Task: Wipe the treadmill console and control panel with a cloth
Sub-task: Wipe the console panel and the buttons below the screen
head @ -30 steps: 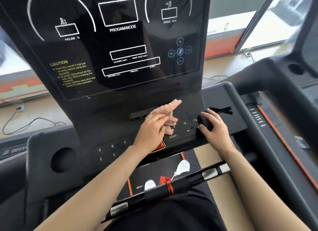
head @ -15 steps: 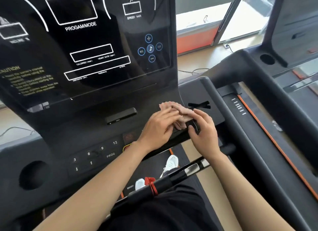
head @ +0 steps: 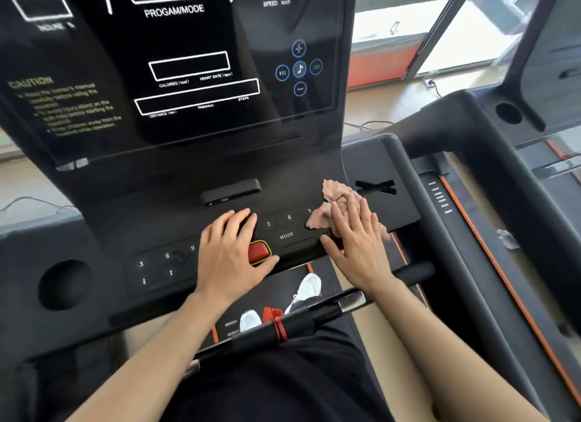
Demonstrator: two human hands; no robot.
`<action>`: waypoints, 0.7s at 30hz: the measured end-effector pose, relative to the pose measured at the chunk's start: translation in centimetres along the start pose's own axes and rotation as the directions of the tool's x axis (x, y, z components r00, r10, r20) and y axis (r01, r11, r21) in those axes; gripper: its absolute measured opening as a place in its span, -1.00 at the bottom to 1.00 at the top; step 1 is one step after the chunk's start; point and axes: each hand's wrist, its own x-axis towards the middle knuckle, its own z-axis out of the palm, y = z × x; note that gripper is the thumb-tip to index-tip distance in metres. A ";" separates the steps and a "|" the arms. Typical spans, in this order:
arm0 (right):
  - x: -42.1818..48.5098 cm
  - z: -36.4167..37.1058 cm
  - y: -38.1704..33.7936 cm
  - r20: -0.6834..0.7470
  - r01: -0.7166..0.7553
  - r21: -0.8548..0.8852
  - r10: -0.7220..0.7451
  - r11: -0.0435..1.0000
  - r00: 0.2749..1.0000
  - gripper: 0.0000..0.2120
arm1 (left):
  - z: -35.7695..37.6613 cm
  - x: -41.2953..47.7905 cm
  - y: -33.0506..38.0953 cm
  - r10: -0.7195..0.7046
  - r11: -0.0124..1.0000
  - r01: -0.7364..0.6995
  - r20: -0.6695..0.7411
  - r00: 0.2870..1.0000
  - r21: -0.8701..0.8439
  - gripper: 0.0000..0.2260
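My right hand [head: 355,245] lay flat on the pink cloth [head: 336,192], fingers straight and close together. It pressed the cloth down and gripped nothing. The crumpled cloth sat at the right end of the control panel [head: 287,229], right of centre in the frame, just beside the digit 9 and touching the panel surface. Part of it was hidden under my fingers. My left hand [head: 229,251] rested open on the middle of the same panel, fingers a little spread and holding nothing, with the thumb touching the red button [head: 259,251]. Above both hands the dark console screen [head: 188,75] filled the upper left of the frame. Below my wrists a black handlebar [head: 301,322] crossed the picture.
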 end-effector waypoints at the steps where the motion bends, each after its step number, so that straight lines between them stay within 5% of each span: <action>1: -0.7 0.5 -0.4 -0.020 -0.022 -0.001 0.022 1.000 1.000 -0.27 | 0.0 0.0 0.0 0.000 1.000 0.000 -0.002 1.000 -0.004 -0.21; 6: -2.2 2.0 -2.0 -0.063 -0.074 0.030 0.076 0.997 0.995 -0.25 | 0.0 -0.1 -0.7 0.036 0.999 -0.037 -0.014 0.999 -0.023 -0.22; 14: -2.8 2.9 -5.8 -0.069 0.166 0.031 -0.164 0.986 0.984 -0.32 | -0.6 -0.6 -3.0 0.135 0.974 -0.142 -0.049 0.990 -0.178 -0.34; 21: -3.2 3.8 -9.7 -0.042 0.307 0.038 -0.305 0.951 0.951 -0.31 | -1.6 -7.5 -7.7 -0.134 0.977 0.083 -0.256 0.957 -0.199 -0.43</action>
